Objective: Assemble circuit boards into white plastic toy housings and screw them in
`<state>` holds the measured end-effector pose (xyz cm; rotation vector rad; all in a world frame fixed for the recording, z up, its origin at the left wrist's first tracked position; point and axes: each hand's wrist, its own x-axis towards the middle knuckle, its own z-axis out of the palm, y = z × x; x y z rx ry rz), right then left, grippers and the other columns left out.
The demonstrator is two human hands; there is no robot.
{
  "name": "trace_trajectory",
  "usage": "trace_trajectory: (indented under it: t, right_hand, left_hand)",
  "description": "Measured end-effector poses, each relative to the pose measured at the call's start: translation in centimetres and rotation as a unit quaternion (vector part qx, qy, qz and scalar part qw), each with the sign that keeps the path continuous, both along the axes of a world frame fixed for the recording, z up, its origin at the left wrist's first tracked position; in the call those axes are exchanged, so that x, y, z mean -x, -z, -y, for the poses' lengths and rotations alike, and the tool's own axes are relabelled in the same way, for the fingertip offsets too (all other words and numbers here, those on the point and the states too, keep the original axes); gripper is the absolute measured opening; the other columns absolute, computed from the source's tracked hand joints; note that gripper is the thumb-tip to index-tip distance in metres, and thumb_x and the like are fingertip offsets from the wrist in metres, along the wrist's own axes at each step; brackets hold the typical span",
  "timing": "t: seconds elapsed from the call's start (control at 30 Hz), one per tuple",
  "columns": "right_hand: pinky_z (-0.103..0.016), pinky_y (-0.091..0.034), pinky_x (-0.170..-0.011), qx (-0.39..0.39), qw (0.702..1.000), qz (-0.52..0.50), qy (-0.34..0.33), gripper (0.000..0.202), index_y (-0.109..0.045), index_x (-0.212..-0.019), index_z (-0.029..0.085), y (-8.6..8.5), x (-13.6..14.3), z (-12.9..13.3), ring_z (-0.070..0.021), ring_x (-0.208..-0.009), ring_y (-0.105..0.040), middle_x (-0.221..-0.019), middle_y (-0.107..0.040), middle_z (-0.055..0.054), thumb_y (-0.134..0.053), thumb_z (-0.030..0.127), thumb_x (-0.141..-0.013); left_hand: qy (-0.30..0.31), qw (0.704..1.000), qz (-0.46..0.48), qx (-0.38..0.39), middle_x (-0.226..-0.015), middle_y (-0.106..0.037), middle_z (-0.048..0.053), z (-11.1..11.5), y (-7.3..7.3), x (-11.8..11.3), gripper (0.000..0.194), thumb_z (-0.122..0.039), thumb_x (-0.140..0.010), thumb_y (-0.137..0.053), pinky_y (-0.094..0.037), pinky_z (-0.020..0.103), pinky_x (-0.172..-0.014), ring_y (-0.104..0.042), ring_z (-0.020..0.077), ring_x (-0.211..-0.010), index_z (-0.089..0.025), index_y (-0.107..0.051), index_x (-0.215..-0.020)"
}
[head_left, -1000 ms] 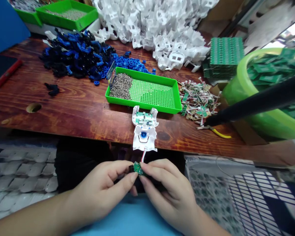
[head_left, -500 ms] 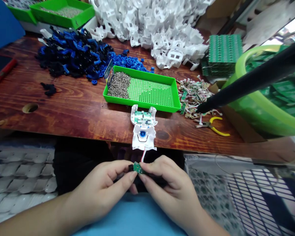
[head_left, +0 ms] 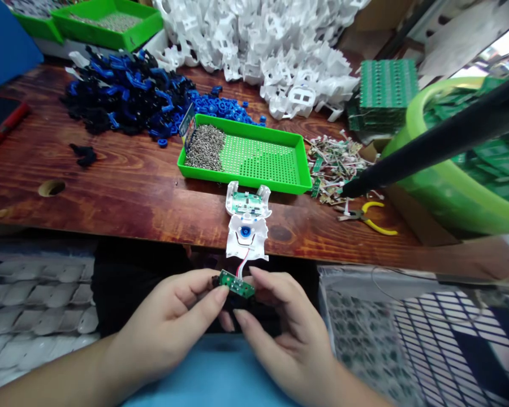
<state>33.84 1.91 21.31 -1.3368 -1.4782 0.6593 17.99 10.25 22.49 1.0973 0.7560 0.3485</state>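
Observation:
Near my lap, my left hand [head_left: 176, 319] pinches a small green circuit board [head_left: 237, 284] by its left end, together with a black plastic part [head_left: 216, 281]. My right hand [head_left: 286, 328] is around the board's right end, thumb and index finger spread apart; whether a fingertip touches it I cannot tell. Red and white wires [head_left: 241, 268] run from the board up to a white plastic shell [head_left: 246, 246] with a blue round piece [head_left: 246, 232], overhanging the table edge. Against it lies a second white shell half [head_left: 230, 199] holding another green board [head_left: 246, 202].
A green tray [head_left: 271, 182] with metal screws [head_left: 205, 148] stands behind the shells. Blue and black parts [head_left: 131, 93] and white shells [head_left: 263, 39] are heaped behind it. Yellow-handled pliers [head_left: 367, 217], wired boards [head_left: 335, 164] and a black bar [head_left: 441, 133] are at the right.
My right thumb and index finger have spread off the board, showing more of it. The board has shifted slightly left in my left hand, and the front shell has tilted a little.

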Motion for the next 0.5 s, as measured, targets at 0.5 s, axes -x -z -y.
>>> trace_trajectory:
  t: [0.5]
  right_hand:
    - [-0.021, -0.055, -0.077, -0.063, 0.986, 0.132, 0.075, 0.039, -0.049, -0.110, 0.019, -0.6, 0.8, -0.4, -0.0121, -0.087, -0.063, -0.094, -0.064, -0.004, -0.067, 0.015, -0.075]
  left_hand:
    - [-0.020, 0.988, -0.033, -0.150, -0.089, -0.066, -0.002, 0.7, 0.0, 0.1, 0.023, -0.025, -0.091, -0.046, -0.047, 0.018, -0.074, -0.060, 0.0118, -0.080, -0.029, -0.065, -0.102]
